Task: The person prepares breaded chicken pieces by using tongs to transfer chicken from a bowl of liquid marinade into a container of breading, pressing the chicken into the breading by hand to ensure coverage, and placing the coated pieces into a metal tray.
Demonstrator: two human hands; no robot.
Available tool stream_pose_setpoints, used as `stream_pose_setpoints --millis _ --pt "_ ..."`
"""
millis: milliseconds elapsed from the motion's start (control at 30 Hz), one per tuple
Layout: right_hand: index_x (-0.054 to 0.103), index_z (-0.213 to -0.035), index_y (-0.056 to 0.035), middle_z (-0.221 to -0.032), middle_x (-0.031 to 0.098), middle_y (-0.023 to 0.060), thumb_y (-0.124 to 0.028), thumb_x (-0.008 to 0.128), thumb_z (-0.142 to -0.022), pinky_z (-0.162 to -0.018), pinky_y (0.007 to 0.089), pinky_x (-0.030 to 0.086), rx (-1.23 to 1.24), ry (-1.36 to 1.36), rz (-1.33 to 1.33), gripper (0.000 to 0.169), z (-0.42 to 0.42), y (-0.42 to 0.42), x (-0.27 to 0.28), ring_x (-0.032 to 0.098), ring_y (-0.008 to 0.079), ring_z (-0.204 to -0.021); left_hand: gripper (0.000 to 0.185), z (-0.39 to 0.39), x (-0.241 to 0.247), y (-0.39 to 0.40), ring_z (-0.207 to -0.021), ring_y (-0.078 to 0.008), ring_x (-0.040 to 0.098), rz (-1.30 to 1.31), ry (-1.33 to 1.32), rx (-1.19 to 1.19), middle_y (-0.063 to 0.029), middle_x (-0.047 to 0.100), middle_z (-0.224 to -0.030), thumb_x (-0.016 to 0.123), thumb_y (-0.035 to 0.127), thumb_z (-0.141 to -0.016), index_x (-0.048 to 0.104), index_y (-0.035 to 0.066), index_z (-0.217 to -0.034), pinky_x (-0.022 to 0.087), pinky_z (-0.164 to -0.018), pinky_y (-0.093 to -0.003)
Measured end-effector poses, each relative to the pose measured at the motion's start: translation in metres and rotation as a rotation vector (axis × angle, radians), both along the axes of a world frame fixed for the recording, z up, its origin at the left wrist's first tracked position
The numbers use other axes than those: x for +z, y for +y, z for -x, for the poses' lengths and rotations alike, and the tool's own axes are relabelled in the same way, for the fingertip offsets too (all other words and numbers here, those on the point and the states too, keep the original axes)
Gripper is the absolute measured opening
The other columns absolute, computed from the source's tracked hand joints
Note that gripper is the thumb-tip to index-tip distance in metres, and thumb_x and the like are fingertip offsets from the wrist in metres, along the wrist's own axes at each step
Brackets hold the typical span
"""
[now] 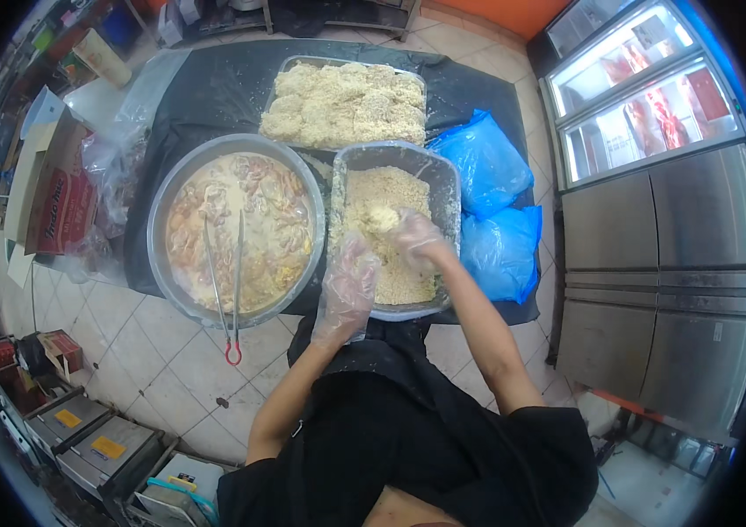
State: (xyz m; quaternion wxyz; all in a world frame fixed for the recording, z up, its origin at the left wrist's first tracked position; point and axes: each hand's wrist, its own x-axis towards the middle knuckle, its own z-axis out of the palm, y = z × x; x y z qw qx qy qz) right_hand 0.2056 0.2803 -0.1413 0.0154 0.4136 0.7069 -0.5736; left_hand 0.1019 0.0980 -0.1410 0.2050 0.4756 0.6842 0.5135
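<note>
A grey plastic tub (447, 165) of pale crumb coating (406, 283) stands in front of me. Over it, my right hand (420, 236), in a clear plastic glove, holds a crumb-coated piece (383, 219). My left hand (350, 283), gloved too, is at the tub's left wall with fingers pointing up and nothing visible in it. To the left is a round grey basin (157, 217) of raw meat pieces (267, 191) in milky batter. Metal tongs with a red end (237, 290) lean across its near rim. Behind the tub, a tray (422, 82) holds many coated pieces (346, 102).
Two blue plastic bags (488, 165) lie right of the tub on the dark table cover (201, 85). A cardboard carton (60, 197) and clear plastic bags (113, 178) are at the left. A steel refrigerator (656, 230) with lit glass doors stands to the right.
</note>
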Motion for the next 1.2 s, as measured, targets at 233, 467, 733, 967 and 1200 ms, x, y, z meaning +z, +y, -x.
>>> stream_pose_setpoints --millis 233,467,733,967,1200 --pt "0.053 -0.129 0.0000 -0.121 0.060 0.0314 -0.044 0.060 -0.092 -0.091 0.0459 0.051 -0.072 -0.391 -0.388 0.058 -0.013 0.000 0.008 0.063 0.0436 -0.107 0.059 -0.018 -0.008 0.028 -0.107 -0.0355 0.057 0.561 -0.417 0.174 -0.0263 0.060 -0.122 0.052 0.042 -0.100 0.051 -0.008 -0.131 0.045 -0.096 -0.0422" --pt "0.065 -0.114 0.0055 -0.116 0.061 0.0347 -0.045 0.038 -0.102 -0.097 0.0489 0.045 -0.282 -0.374 -0.267 0.058 -0.028 -0.055 -0.047 0.058 0.0429 -0.117 0.061 -0.025 -0.096 0.064 -0.098 -0.0265 0.060 0.572 -0.961 0.364 -0.0142 0.065 -0.116 0.047 0.052 -0.100 0.059 -0.002 -0.124 0.047 -0.092 -0.0419" --pt "0.061 -0.123 0.0026 -0.116 0.064 0.0286 -0.049 0.037 -0.102 -0.092 0.0427 0.047 -0.655 -0.232 0.072 0.061 -0.053 -0.032 -0.052 0.062 0.0415 -0.105 0.069 -0.019 -0.007 0.076 -0.117 -0.0253 0.055 0.265 -1.450 0.326 -0.0112 0.060 -0.129 0.042 0.060 -0.099 0.052 0.002 -0.136 0.039 -0.106 -0.0386" --pt "0.061 -0.124 -0.0103 -0.115 0.064 0.0269 -0.043 0.044 -0.098 -0.089 0.0471 0.049 -0.042 -0.262 -0.926 0.045 0.023 0.018 0.026 0.062 0.0412 -0.107 0.062 0.016 0.019 0.061 -0.119 -0.0337 0.055 0.610 -0.384 -0.080 -0.0211 0.057 -0.132 0.041 0.042 -0.102 0.039 -0.002 -0.144 0.043 -0.099 -0.0447" --pt "0.059 -0.129 -0.0072 -0.117 0.065 0.0198 -0.042 0.052 -0.094 -0.112 0.0461 0.032 0.033 -0.086 -1.423 0.049 0.055 0.023 -0.078 0.056 0.0301 -0.121 0.064 0.015 -0.011 0.026 -0.115 -0.0429 0.057 0.031 0.175 -0.230 -0.0287 0.056 -0.129 0.049 0.033 -0.099 0.033 -0.006 -0.147 0.044 -0.098 -0.0446"
